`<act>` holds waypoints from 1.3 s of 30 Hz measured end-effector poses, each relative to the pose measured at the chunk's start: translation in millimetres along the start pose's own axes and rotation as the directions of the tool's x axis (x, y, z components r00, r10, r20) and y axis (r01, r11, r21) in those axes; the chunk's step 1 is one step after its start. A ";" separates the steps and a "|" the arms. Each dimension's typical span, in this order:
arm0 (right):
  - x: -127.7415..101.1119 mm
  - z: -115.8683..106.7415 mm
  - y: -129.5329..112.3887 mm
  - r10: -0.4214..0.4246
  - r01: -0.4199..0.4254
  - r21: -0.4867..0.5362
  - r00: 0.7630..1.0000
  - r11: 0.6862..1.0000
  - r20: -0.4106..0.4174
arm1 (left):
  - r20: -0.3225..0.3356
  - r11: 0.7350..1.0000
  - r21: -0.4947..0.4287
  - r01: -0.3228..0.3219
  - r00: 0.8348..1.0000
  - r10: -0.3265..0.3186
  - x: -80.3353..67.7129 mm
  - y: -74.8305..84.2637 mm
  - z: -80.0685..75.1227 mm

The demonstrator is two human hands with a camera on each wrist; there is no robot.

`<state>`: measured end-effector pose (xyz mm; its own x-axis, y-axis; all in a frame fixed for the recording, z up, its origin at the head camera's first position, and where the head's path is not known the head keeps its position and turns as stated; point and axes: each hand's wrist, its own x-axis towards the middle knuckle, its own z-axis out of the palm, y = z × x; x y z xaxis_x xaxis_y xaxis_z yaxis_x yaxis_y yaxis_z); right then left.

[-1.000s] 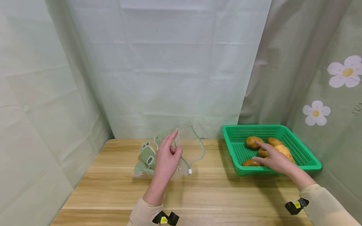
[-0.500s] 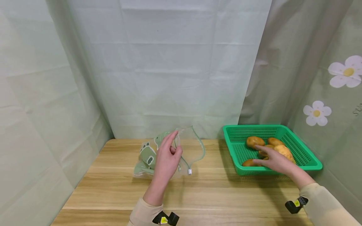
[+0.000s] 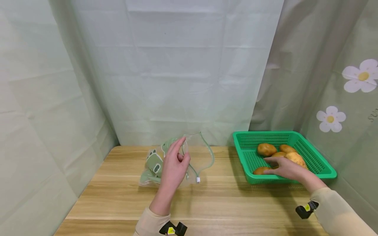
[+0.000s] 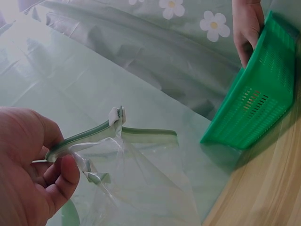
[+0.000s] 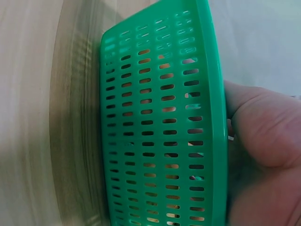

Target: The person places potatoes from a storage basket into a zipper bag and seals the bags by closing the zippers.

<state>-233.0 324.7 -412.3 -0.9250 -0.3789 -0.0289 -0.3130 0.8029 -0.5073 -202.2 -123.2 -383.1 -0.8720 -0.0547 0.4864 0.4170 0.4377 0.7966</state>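
Potatoes [image 3: 277, 155] are lying together in the green basket [image 3: 322, 164], which is sitting at the right end of the wooden table [image 3: 218, 203], close to the curtain. One potato [image 3: 266, 149] is resting toward the back of the basket, another [image 3: 261, 170] is lying against the front wall, and the rest are bunching between them on the right. The right hand [image 3: 284, 167] is reaching over the basket's front rim and is resting on the potatoes in the middle, its fingers stretching out flat and close together toward the left; whether they are curling round any potato cannot be told from the head view. In the right wrist view the hand [image 5: 263, 155] is pressing right up against the basket's slotted wall [image 5: 160, 132], and potato skin is showing through the slots.

Well apart to the left, the left hand [image 3: 174, 167] is holding up a clear zip bag [image 3: 198, 155] with green printing, standing near the middle of the table's back edge. Thumb and fingertips are pinching one side of the bag's green zip strip [image 4: 89, 136], so the mouth is gaping open toward the basket. The white slider [image 4: 115, 115] is sitting on the strip just beyond the fingers [image 4: 63, 181].

A pale green cloth backdrop [image 3: 177, 72] is hanging behind the table, and a curtain with white flowers [image 3: 357, 78] is hanging on the right.
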 end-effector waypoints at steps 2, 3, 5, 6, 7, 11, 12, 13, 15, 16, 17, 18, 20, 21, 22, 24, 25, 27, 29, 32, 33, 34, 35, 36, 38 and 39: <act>1.1 -0.7 0.8 0.000 0.000 -0.004 1.000 1.000 0.013 | -0.002 1.000 0.004 0.000 1.000 0.000 -0.1 0.4 0.0; 1.5 -1.4 0.6 0.000 0.000 0.000 1.000 1.000 0.019 | -0.003 1.000 0.005 0.002 1.000 -0.002 -0.1 0.7 -0.1; 2.5 -2.1 0.6 0.006 -0.007 0.015 0.999 1.000 0.036 | -0.004 1.000 0.006 0.004 1.000 -0.004 -0.2 1.1 -0.1; 3.1 -2.4 0.6 0.006 -0.007 0.021 0.999 1.000 0.042 | -0.004 1.000 0.006 0.004 1.000 -0.004 -0.1 1.2 -0.1; 3.6 -2.6 0.5 0.008 -0.009 0.025 0.999 1.000 0.048 | -0.005 1.000 0.006 0.005 1.000 -0.005 -0.1 1.2 -0.2; 6.1 -3.3 1.2 0.006 -0.007 0.008 0.998 1.000 0.069 | -0.006 1.000 0.002 0.005 1.000 -0.005 0.1 0.8 -0.1; 6.6 -3.4 1.4 0.010 -0.010 0.002 0.997 1.000 0.071 | -0.006 1.000 0.002 0.005 1.000 -0.005 0.1 0.5 0.0; 7.3 -3.5 1.9 0.008 -0.007 -0.006 0.997 1.000 0.075 | -0.006 1.000 0.002 0.004 1.000 -0.004 0.1 0.3 0.0; 8.9 -3.5 3.2 0.004 -0.002 -0.019 0.997 1.000 0.081 | -0.007 1.000 0.001 0.004 1.000 -0.004 0.1 -0.3 0.1; 9.6 -3.5 3.4 0.009 -0.008 -0.017 0.996 1.000 0.086 | -0.007 1.000 0.001 0.004 1.000 -0.004 0.2 -0.6 0.2; 10.5 -3.5 3.8 0.015 -0.013 -0.022 0.996 1.000 0.091 | -0.007 1.000 0.000 0.003 1.000 -0.003 0.2 -0.9 0.3; 11.5 -3.5 4.2 0.019 -0.017 -0.026 0.995 1.000 0.097 | -0.007 1.000 0.000 0.002 1.000 -0.002 0.3 -1.1 0.4; 13.6 -3.5 4.9 0.020 -0.016 -0.039 0.994 0.999 0.111 | -0.007 1.000 -0.001 0.002 1.000 -0.002 0.4 -1.3 0.5; 14.5 -3.6 5.0 0.023 -0.018 -0.045 0.993 0.999 0.116 | -0.007 1.000 -0.001 0.001 1.000 -0.001 0.4 -1.3 0.5; 15.2 -3.6 5.1 0.027 -0.021 -0.051 0.993 0.998 0.118 | -0.007 1.000 -0.001 0.001 1.000 -0.001 0.6 -1.3 0.6; 16.5 -3.7 5.3 0.032 -0.025 -0.056 0.992 0.998 0.123 | -0.007 1.000 0.000 0.002 1.000 -0.002 0.7 -1.1 0.7; 16.8 -3.7 5.1 0.034 -0.027 -0.056 0.992 0.998 0.123 | -0.007 1.000 0.000 0.004 1.000 -0.004 0.8 -1.0 0.7; 17.0 -3.8 4.7 0.041 -0.035 -0.054 0.992 0.998 0.122 | -0.007 1.000 0.001 0.007 1.000 -0.007 0.8 -0.7 0.7; 17.0 -3.6 4.3 0.045 -0.039 -0.048 0.992 0.998 0.120 | -0.005 1.000 0.001 0.012 1.000 -0.012 0.9 -0.4 0.7; 16.8 -3.4 4.2 0.036 -0.031 -0.049 0.993 0.998 0.114 | -0.003 1.000 -0.001 0.018 1.000 -0.018 0.9 0.3 0.6; 16.6 -3.4 4.3 0.028 -0.022 -0.052 0.993 0.998 0.113 | -0.003 1.000 -0.002 0.019 1.000 -0.019 1.0 0.4 0.5; 16.4 -3.4 4.2 0.019 -0.013 -0.053 0.994 0.999 0.111 | -0.003 1.000 -0.002 0.020 1.000 -0.020 0.9 0.5 0.5; 16.2 -3.3 4.4 0.009 -0.003 -0.058 0.994 0.998 0.108 | -0.003 1.000 -0.002 0.021 1.000 -0.021 0.9 0.6 0.4; 15.8 -3.3 4.4 0.000 0.006 -0.060 0.994 0.998 0.107 | -0.004 1.000 -0.001 0.022 1.000 -0.022 0.8 0.6 0.4; 15.2 -3.1 4.6 -0.018 0.025 -0.067 0.995 0.997 0.098 | -0.006 1.000 0.001 0.021 1.000 -0.021 0.6 0.6 0.3; 14.9 -3.0 4.8 -0.027 0.034 -0.075 0.995 0.997 0.091 | -0.006 1.000 0.002 0.021 1.000 -0.021 0.5 0.6 0.2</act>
<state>-248.9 324.2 -412.6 -0.8928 -0.4406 -0.0937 -0.3592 0.8219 -0.4421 -202.5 -122.7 -382.4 -0.8789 -0.0696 0.4718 0.3980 0.4382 0.8060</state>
